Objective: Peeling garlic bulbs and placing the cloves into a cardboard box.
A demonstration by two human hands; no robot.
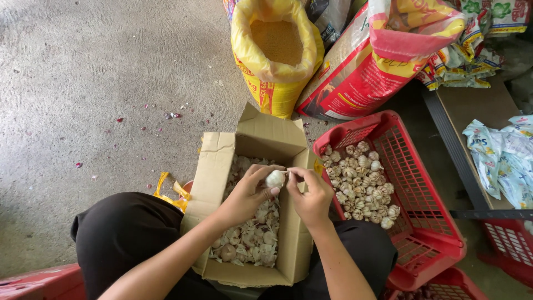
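The left hand cups a white garlic bulb, its fingers curled over the top and the thumb pressed against the underside, so the bulb sits at the fingertips rather than in the palm. The right hand meets it from the other side, thumb and forefinger pinched on a thin pale strip, stem or skin, that sticks out of the bulb's right end. The bulb is nearly round, so its long axis is faint; what there is of it runs roughly level, left to right across the view, with the pinched tip pointing toward the right hand. Bulb and both hands hang just above the open cardboard box, which rests between the person's knees and is part filled with papery garlic skins. Just beside the box on the right, touching its flap, stands a red plastic crate with a heap of garlic bulbs in its near corner. Beyond the box stand an open yellow sack of grain and a red and yellow sack leaning beside it, on the concrete floor.
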